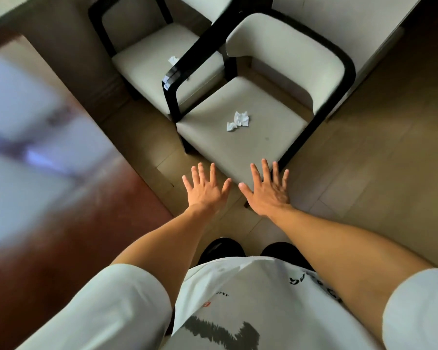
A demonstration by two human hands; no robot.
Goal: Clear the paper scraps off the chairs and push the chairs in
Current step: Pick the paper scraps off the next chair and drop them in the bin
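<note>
Two cream-cushioned chairs with black frames stand before me. On the seat of the near chair (258,147) lies a crumpled white paper scrap (238,121). The far chair (147,59) has a smaller paper scrap (173,60) near its seat's right edge, partly behind the near chair's black armrest. My left hand (206,189) is spread flat with straight fingers, over the floor just left of the near chair's front corner. Over that front corner my right hand (267,189) is spread flat too. Neither hand holds anything.
A glossy reddish-brown table (61,198) fills the left side, blurred with window reflections. A pale cabinet or wall panel (351,26) stands at the back right. Tiled floor (364,173) stretches to the right of the chairs. My dark shoes (253,250) are just below the chair.
</note>
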